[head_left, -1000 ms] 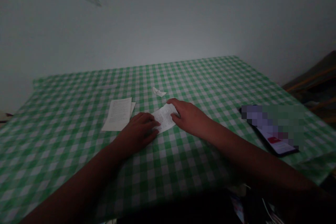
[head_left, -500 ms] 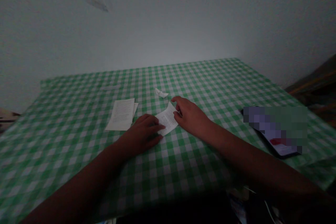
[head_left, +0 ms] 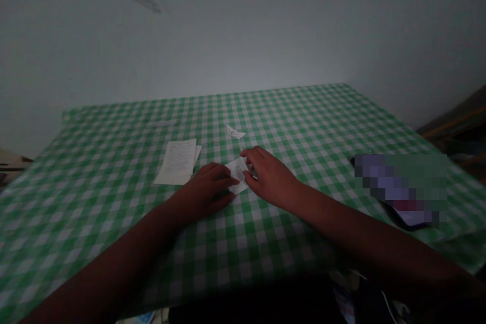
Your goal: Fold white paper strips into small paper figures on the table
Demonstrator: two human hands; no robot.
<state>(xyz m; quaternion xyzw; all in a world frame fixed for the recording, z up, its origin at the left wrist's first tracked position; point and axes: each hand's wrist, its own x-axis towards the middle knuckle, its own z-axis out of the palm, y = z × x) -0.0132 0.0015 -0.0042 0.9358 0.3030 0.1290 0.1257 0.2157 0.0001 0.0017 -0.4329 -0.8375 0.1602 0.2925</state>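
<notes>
A small printed slip of paper (head_left: 238, 174) lies folded over on the green checked tablecloth (head_left: 114, 223) between my hands. My left hand (head_left: 207, 190) lies palm down on the near left part of the slip, fingertips pressing it flat. My right hand (head_left: 268, 174) rests on its right side, thumb and fingers curled over the folded edge. Only a small patch of the slip shows between the two hands.
A short stack of printed papers (head_left: 177, 162) lies left of my hands. A crumpled paper scrap (head_left: 234, 132) sits just beyond them. A phone (head_left: 402, 200), partly blurred out, lies at the right near the table's edge. A pale wall stands behind the table.
My right hand has drawn the slip's far right end over toward my left hand, so the slip now shows shorter. My left hand has stayed pressing on it.
</notes>
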